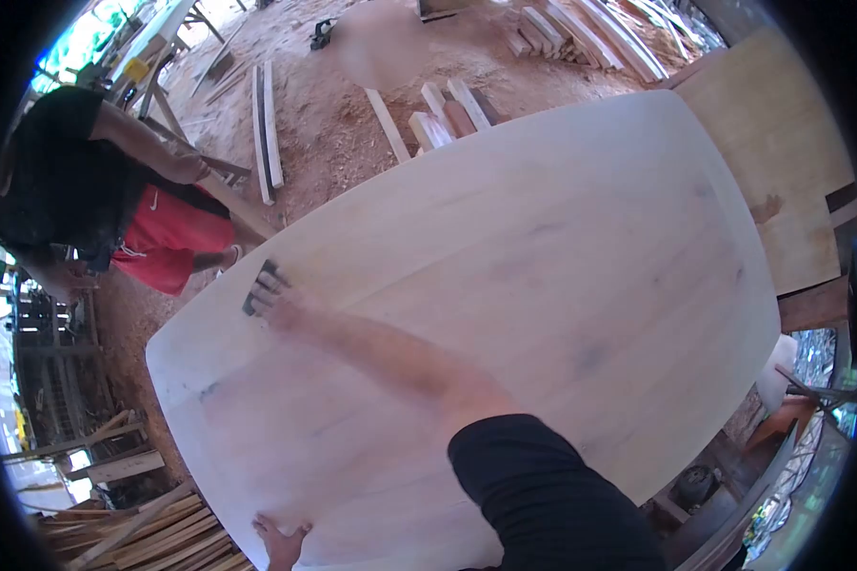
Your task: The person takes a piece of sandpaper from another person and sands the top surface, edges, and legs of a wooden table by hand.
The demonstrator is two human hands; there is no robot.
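A large pale wooden panel (505,333) with rounded corners fills the middle of the view, dusty and marked with dark smudges. My right hand (281,309) reaches across it to the far left part. Under its fingers is a dark, flat piece of sandpaper (270,267), pressed to the wood; the hand covers much of it. Near the panel's lower left edge, my left hand (282,542) rests with fingers spread on the surface, holding nothing.
At left stands a person in red shorts (167,233), close to the panel's edge. Another hand (767,208) shows by a plywood sheet (781,143) at right. Timber pieces (448,112) lie beyond the panel; stacked wood strips (162,533) sit lower left.
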